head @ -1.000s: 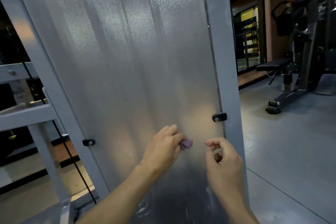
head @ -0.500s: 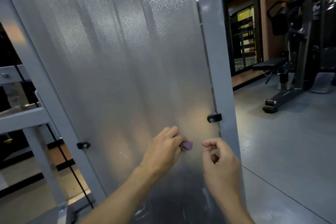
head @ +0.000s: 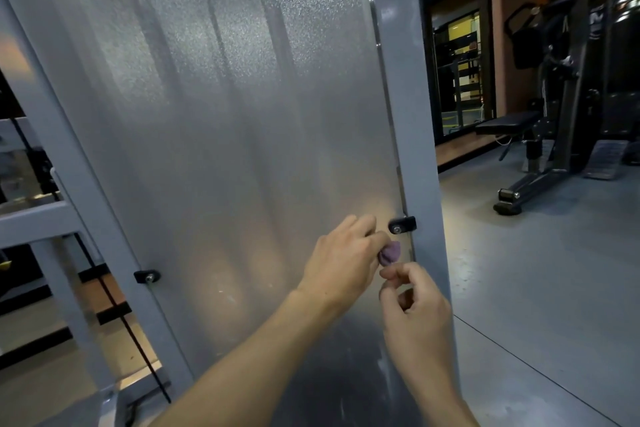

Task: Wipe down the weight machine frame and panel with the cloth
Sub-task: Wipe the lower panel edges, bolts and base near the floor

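My left hand [head: 341, 262] pinches the bunched purple cloth [head: 390, 252] against the panel [head: 225, 114] near its right clip [head: 401, 225]; smudges below look unwiped; my right hand [head: 412, 305] curls empty.

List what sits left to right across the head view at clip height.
Left black clip → frosted panel → left hand → purple cloth → right black clip → grey frame post → black bench machine.

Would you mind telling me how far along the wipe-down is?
Done: cannot tell; the frosted grey panel shows no clear wiped area. In hand: the left hand holds the small purple cloth near the black clip. Left: white smears low on the panel, and the grey frame upright.
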Demonstrator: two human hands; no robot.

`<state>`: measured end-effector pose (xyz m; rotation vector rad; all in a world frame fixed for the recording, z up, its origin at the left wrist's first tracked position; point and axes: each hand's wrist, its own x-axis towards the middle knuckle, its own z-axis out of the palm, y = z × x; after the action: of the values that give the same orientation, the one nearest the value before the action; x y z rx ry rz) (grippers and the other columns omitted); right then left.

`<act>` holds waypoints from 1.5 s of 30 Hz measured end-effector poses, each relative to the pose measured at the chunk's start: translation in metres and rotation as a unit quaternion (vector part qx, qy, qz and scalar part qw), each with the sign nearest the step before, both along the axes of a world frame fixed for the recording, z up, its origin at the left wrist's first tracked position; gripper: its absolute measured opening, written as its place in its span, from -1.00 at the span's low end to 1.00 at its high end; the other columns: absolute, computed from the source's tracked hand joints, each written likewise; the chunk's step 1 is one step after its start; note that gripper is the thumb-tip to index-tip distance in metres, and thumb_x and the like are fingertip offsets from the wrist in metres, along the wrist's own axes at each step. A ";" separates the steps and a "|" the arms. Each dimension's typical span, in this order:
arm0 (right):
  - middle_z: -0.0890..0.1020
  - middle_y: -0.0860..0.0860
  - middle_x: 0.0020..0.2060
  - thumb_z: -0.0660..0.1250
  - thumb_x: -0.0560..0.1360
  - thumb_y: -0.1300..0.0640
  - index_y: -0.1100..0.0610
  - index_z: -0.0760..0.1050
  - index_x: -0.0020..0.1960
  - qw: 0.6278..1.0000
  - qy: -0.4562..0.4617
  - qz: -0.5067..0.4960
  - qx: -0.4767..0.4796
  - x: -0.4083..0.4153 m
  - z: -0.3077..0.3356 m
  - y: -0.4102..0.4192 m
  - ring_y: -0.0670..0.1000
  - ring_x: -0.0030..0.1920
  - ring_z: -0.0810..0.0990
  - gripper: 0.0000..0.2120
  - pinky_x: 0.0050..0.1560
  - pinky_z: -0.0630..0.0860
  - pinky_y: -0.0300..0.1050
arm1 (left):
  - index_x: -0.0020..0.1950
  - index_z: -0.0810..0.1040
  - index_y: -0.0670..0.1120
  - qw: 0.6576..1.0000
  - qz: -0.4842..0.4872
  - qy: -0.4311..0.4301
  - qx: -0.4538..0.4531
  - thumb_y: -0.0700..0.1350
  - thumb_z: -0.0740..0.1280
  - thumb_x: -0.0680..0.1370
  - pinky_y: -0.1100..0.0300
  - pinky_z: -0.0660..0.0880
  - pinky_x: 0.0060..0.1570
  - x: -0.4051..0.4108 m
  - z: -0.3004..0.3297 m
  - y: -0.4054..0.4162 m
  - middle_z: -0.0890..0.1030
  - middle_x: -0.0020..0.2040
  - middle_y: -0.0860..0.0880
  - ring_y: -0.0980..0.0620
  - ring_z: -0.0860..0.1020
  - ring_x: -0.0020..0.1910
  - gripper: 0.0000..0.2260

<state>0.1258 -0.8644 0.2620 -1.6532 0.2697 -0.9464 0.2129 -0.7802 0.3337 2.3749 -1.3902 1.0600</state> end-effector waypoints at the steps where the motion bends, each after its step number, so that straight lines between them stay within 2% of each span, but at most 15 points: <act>1: 0.61 -0.09 -0.22 0.35 0.48 0.31 -0.07 0.55 -0.10 1.000 -0.001 0.001 0.003 0.000 0.000 0.000 -0.05 -0.22 0.56 -0.74 -0.23 0.47 -0.18 | -0.08 0.65 0.03 1.000 -0.005 0.006 -0.009 -0.06 0.32 0.56 -0.01 0.54 -0.39 -0.001 0.007 0.000 0.44 -0.15 0.05 0.02 0.45 -0.14 -0.89; 6: 0.58 -0.08 -0.29 0.35 0.52 0.27 -0.08 0.56 -0.10 1.000 0.008 0.009 -0.001 -0.001 0.001 0.000 -0.06 -0.20 0.54 -0.77 -0.26 0.43 -0.19 | -0.05 0.67 -0.02 0.990 0.044 0.035 -0.126 -0.18 0.43 0.51 0.05 0.52 -0.27 -0.007 0.044 -0.001 0.49 -0.15 0.05 0.03 0.51 -0.17 -0.92; 8: 0.59 -0.09 -0.27 0.35 0.53 0.25 -0.08 0.55 -0.09 1.000 0.014 0.006 -0.008 -0.001 0.001 0.001 -0.10 -0.17 0.55 -0.78 -0.28 0.41 -0.26 | -0.01 0.67 -0.03 0.992 0.055 0.037 -0.105 -0.17 0.41 0.54 0.04 0.51 -0.24 -0.010 0.049 -0.004 0.48 -0.12 0.04 0.01 0.49 -0.14 -0.92; 11: 0.58 -0.12 -0.30 0.35 0.52 0.26 -0.08 0.56 -0.09 1.000 0.010 -0.012 -0.012 0.001 0.001 0.002 -0.12 -0.21 0.55 -0.78 -0.31 0.38 -0.36 | 0.05 0.66 -0.03 0.997 0.064 0.048 -0.023 -0.15 0.34 0.59 0.00 0.48 -0.20 -0.015 0.055 -0.016 0.44 -0.06 0.02 -0.04 0.48 -0.04 -0.88; 13: 0.56 -0.12 -0.33 0.34 0.51 0.26 -0.08 0.56 -0.09 1.000 0.007 -0.016 -0.008 0.002 0.001 0.001 -0.10 -0.26 0.54 -0.77 -0.32 0.38 -0.33 | 0.07 0.64 -0.06 0.995 0.086 0.056 0.020 -0.16 0.30 0.60 -0.01 0.43 -0.22 -0.022 0.058 -0.027 0.44 -0.02 0.00 -0.09 0.48 -0.01 -0.86; 17: 0.53 -0.13 -0.36 0.35 0.49 0.29 -0.08 0.55 -0.11 1.000 -0.005 -0.029 0.002 0.003 -0.002 -0.004 -0.06 -0.32 0.52 -0.76 -0.31 0.44 -0.13 | 0.12 0.64 -0.03 0.992 0.091 0.082 -0.001 -0.15 0.31 0.61 0.07 0.31 -0.20 -0.030 0.061 -0.046 0.38 -0.04 0.04 -0.06 0.43 -0.09 -0.85; 22: 0.49 -0.13 -0.37 0.35 0.47 0.31 -0.03 0.53 -0.13 1.000 -0.001 -0.019 -0.011 0.001 -0.001 -0.009 -0.07 -0.34 0.49 -0.78 -0.27 0.41 -0.10 | 0.08 0.64 -0.03 0.990 0.093 0.098 0.028 -0.13 0.31 0.62 0.07 0.28 -0.18 -0.039 0.067 -0.077 0.46 0.05 -0.04 -0.15 0.50 0.07 -0.88; 25: 0.49 -0.14 -0.39 0.37 0.45 0.31 -0.04 0.55 -0.12 1.000 -0.005 -0.027 -0.011 0.003 -0.001 -0.006 -0.07 -0.35 0.50 -0.77 -0.28 0.43 -0.08 | 0.01 0.61 -0.08 0.991 0.086 0.099 0.025 -0.16 0.32 0.58 0.04 0.38 -0.21 -0.032 0.065 -0.069 0.47 0.00 -0.02 -0.15 0.51 0.02 -0.91; 28: 0.53 -0.16 -0.34 0.36 0.49 0.27 -0.08 0.55 -0.09 1.000 -0.002 -0.011 -0.021 0.001 -0.001 -0.002 -0.08 -0.29 0.54 -0.77 -0.28 0.46 -0.16 | -0.03 0.62 -0.06 0.992 0.086 0.097 0.004 -0.23 0.37 0.49 -0.06 0.52 -0.15 -0.019 0.059 -0.042 0.49 -0.07 0.01 -0.14 0.54 -0.08 -0.88; 31: 0.57 -0.18 -0.23 0.35 0.52 0.26 -0.12 0.52 -0.09 0.999 0.001 0.003 -0.032 0.000 -0.001 0.000 -0.09 -0.24 0.55 -0.74 -0.27 0.46 -0.20 | -0.03 0.62 -0.01 0.989 0.105 0.102 -0.016 -0.18 0.38 0.49 0.00 0.51 -0.15 -0.017 0.051 -0.020 0.48 -0.11 0.07 -0.09 0.55 -0.11 -0.88; 34: 0.57 -0.18 -0.22 0.34 0.52 0.27 -0.11 0.53 -0.09 1.000 -0.002 0.006 -0.024 0.001 0.000 0.005 -0.08 -0.25 0.55 -0.74 -0.27 0.46 -0.21 | 0.00 0.63 -0.01 0.989 0.101 0.103 -0.030 -0.18 0.36 0.50 0.04 0.47 -0.14 -0.019 0.052 -0.020 0.46 -0.11 0.08 -0.07 0.54 -0.09 -0.87; 37: 0.55 -0.14 -0.27 0.35 0.48 0.29 -0.06 0.57 -0.07 1.000 -0.015 -0.001 -0.017 0.004 0.000 0.010 -0.08 -0.30 0.53 -0.76 -0.32 0.40 -0.32 | -0.01 0.64 -0.02 0.990 0.083 0.112 -0.034 -0.22 0.34 0.50 0.00 0.49 -0.11 -0.021 0.059 -0.038 0.46 -0.11 0.05 -0.09 0.54 -0.08 -0.85; 40: 0.49 -0.12 -0.38 0.36 0.45 0.31 -0.06 0.53 -0.13 1.000 -0.012 0.000 -0.016 0.006 -0.001 0.014 -0.08 -0.36 0.49 -0.75 -0.33 0.36 -0.30 | 0.01 0.66 -0.01 0.990 0.059 0.127 -0.030 -0.23 0.35 0.51 -0.06 0.52 -0.09 -0.028 0.059 -0.051 0.48 -0.06 0.00 -0.14 0.55 -0.04 -0.83; 45: 0.61 -0.11 -0.27 0.40 0.46 0.33 -0.04 0.56 -0.10 0.999 -0.016 0.010 -0.051 0.007 -0.004 0.024 -0.18 -0.20 0.54 -0.74 -0.26 0.38 -0.41 | 0.00 0.60 -0.07 0.989 0.099 0.104 -0.045 -0.19 0.39 0.48 -0.08 0.52 -0.17 -0.015 0.040 -0.009 0.48 -0.06 -0.04 -0.20 0.55 -0.04 -0.88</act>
<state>0.1328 -0.8408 0.2575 -1.7301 0.1859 -0.9847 0.1978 -0.7887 0.3735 2.5113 -1.0327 0.8664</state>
